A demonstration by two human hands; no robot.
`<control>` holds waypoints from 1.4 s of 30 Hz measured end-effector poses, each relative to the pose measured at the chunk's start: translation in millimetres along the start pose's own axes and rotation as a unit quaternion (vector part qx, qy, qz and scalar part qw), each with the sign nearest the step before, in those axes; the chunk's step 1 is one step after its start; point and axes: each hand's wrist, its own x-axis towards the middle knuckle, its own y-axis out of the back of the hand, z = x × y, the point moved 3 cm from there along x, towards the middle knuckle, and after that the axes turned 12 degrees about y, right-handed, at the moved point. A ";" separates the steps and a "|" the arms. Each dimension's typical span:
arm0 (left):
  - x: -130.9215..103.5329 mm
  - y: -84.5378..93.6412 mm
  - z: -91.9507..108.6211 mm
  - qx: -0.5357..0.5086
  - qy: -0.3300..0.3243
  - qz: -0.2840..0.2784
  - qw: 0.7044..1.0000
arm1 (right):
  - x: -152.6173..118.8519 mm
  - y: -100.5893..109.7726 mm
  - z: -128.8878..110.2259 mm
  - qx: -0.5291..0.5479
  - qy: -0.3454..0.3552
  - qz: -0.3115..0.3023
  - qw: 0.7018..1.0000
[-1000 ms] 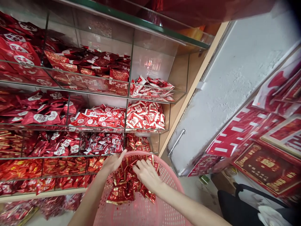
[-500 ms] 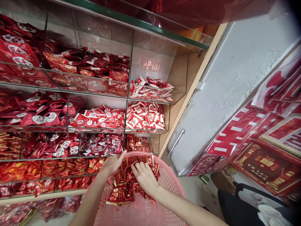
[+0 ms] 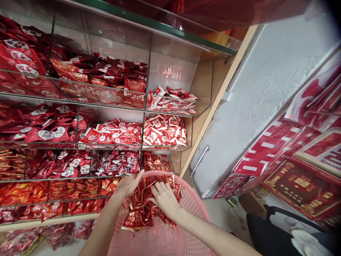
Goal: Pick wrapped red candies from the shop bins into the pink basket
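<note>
Red packets with gold edges (image 3: 137, 217) lie heaped in the far part of a pink perforated basket (image 3: 191, 202). My right hand (image 3: 163, 199) rests on the heap, palm down, its fingers slightly spread and bent over the packets; no packet is visibly gripped. At the basket's far left rim is my left hand (image 3: 129, 183), thumb stretched out along the rim and the other fingers partly hidden. The basket's far edge touches or overlaps the lowest right compartments of a glass shelf, where similar red-gold packets (image 3: 157, 162) lie.
Glass-fronted shelves (image 3: 112, 145) full of red packets fill the left and centre. A wooden side panel (image 3: 221, 96) and a white wall (image 3: 255, 85) stand to the right. Red printed goods (image 3: 301, 183) and a black chair-like object (image 3: 262, 234) are at the far right.
My right hand has shifted very slightly on the heap, and a few packets around it have moved a little. My left hand stays at the rim.
</note>
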 end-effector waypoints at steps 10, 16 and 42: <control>1.7 -1.6 -0.7 -0.002 -0.001 0.002 1.000 | -1.0 60.3 38.8 0.047 -0.057 0.075 0.994; 0.0 -0.7 0.1 -0.008 -0.008 0.006 1.000 | 13.5 124.3 85.7 0.051 -0.061 0.200 0.977; -1.8 1.3 3.1 0.014 0.004 0.000 1.000 | 83.9 156.3 144.3 0.209 -0.173 0.315 0.909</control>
